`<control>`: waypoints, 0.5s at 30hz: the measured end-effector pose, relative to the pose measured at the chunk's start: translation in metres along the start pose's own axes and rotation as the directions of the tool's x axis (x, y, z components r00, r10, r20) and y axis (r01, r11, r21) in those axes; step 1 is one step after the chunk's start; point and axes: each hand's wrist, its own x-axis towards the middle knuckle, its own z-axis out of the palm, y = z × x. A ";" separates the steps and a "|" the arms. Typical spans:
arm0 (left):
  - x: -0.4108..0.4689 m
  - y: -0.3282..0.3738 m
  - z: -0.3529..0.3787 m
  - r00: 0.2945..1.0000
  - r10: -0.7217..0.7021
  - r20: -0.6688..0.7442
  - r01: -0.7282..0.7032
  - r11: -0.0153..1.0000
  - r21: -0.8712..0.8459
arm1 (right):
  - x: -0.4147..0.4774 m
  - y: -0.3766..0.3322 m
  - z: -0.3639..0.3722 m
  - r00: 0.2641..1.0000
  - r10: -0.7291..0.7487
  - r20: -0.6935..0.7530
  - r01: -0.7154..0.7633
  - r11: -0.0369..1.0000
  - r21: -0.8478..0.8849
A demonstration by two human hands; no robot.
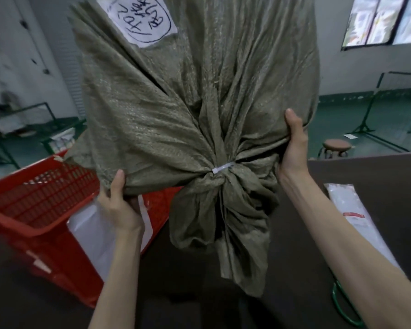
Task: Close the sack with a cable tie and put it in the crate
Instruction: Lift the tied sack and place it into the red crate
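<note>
A large olive-green woven sack (176, 110) fills the middle of the view, lifted in the air with its gathered neck toward me. A white cable tie (221, 167) cinches the neck, and the loose mouth fabric hangs down below it. A white label with handwriting sits on the sack near the top. My left hand (119, 203) grips the sack's lower left side. My right hand (293, 143) grips its right side. A red plastic crate (29, 210) stands at the lower left, below and left of the sack, holding something white.
A dark table surface (365, 172) lies at the right with a white plastic packet (356, 217) on it. Green-handled scissors (344, 305) show by my right forearm. A round brown stool (337, 145) and green metal racks stand on the green floor beyond.
</note>
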 end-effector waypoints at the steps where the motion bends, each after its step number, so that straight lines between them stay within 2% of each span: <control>1: 0.007 0.004 -0.003 1.000 0.019 0.001 -0.019 1.000 -0.007 | 0.005 0.006 0.008 1.000 0.001 0.015 -0.001 1.000 0.002; 5: 0.037 0.021 -0.017 0.995 0.089 -0.034 -0.089 0.996 0.007 | 0.024 0.036 0.045 0.997 0.027 0.065 -0.026 1.000 -0.014; 11: 0.068 0.042 -0.040 0.974 0.209 -0.093 -0.196 0.972 0.126 | 0.042 0.081 0.105 0.993 0.013 0.118 -0.005 0.998 -0.069; 13: 0.075 0.047 -0.047 0.966 0.237 -0.107 -0.208 0.952 0.226 | 0.046 0.093 0.122 0.988 0.017 0.151 -0.001 0.995 -0.105; 15: 0.084 0.056 -0.060 0.960 0.254 -0.120 -0.183 0.889 0.420 | 0.050 0.108 0.144 0.983 0.009 0.185 0.022 0.986 -0.168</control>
